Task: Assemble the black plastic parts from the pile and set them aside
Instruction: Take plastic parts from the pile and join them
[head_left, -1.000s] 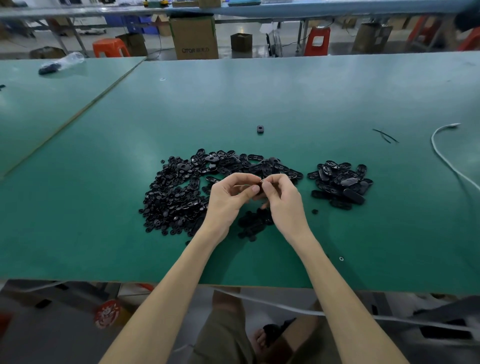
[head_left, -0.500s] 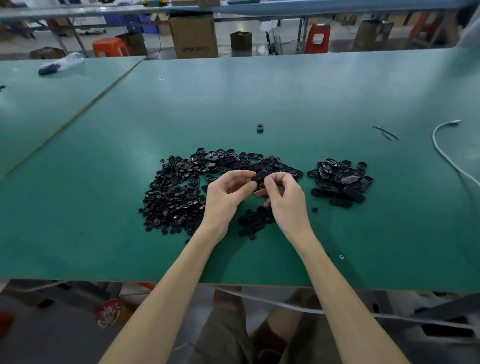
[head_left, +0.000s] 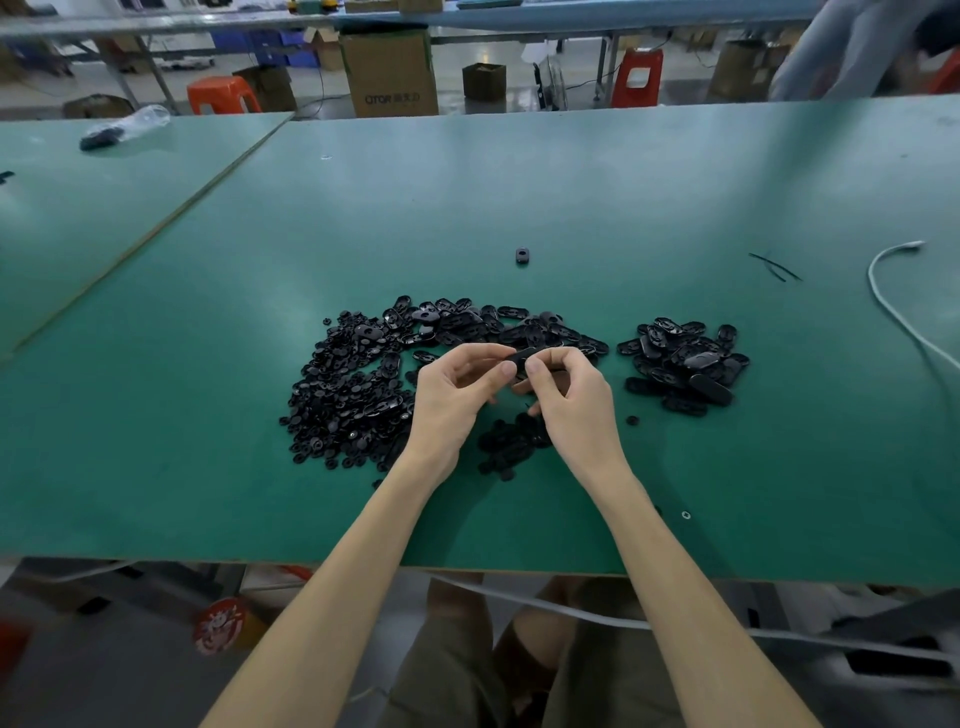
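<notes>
Black plastic, probably light, stiff and a little slippery. At centre frame I see the left hand (head_left: 451, 402) and right hand (head_left: 574, 402) pinching one part (head_left: 523, 355) with curled fingers (head_left: 506, 369), above the pile (head_left: 348, 387); I would grip its edges.

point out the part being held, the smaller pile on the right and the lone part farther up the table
held part (head_left: 523, 355), head view, its visible upper edge
smaller pile (head_left: 683, 364), head view, middle of the heap
lone part (head_left: 522, 255), head view, its centre
</notes>
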